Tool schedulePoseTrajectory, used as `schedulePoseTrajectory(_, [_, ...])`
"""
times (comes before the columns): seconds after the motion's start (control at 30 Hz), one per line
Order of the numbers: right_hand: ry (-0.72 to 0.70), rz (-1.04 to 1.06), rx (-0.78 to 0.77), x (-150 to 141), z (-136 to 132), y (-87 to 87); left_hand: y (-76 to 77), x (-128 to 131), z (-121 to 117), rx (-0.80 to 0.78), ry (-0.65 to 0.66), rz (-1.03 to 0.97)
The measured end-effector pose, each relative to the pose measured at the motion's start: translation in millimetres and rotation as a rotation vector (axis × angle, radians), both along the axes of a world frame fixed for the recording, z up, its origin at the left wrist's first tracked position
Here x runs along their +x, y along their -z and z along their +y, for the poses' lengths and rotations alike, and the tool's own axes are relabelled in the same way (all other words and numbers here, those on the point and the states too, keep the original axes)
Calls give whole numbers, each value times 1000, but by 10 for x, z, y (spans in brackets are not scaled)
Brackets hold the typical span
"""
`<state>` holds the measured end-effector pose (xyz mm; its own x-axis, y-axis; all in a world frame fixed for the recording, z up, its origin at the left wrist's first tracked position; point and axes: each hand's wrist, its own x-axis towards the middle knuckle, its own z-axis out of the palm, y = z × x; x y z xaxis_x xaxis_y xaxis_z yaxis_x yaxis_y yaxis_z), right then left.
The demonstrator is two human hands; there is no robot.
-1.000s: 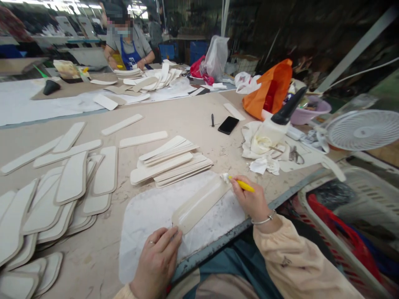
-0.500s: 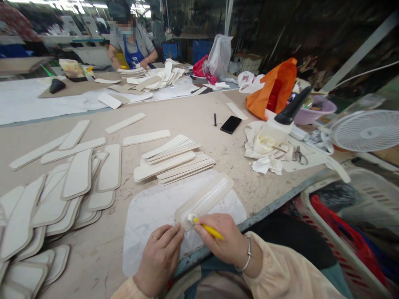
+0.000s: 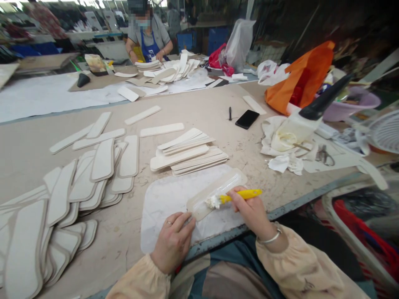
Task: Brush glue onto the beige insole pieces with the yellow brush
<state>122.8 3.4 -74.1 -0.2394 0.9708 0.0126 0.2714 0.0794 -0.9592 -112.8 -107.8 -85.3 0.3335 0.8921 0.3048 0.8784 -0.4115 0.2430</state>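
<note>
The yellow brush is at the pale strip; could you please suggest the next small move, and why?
Perhaps a light stroke along the pale strip toward its far end: the right hand holds the yellow brush, bristles on the strip, and the left hand rests by the near end.

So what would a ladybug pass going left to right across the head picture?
Big heap of pale strips → left hand → yellow brush → crumpled white tissue → metal scissors → white fan.

Black phone (image 3: 247, 119) beside small tool (image 3: 230, 113).
</note>
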Motion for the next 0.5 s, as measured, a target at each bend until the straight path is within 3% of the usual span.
schedulePoseTrajectory(0.07, [-133,23,-50,-107,-89,9,-10,1,5,-3,1,-4])
schedulePoseTrajectory(0.13, [-176,-15,-60,-142,-97,19,-19,-2,8,-1,4,-6])
schedulePoseTrajectory(0.33, [29,-100,10,30,62,-31,6,-11,-2,30,7,-33])
schedulePoseTrajectory(0.5, [-172,35,-88,-206,-117,-27,31,-10,6,25,15,-52])
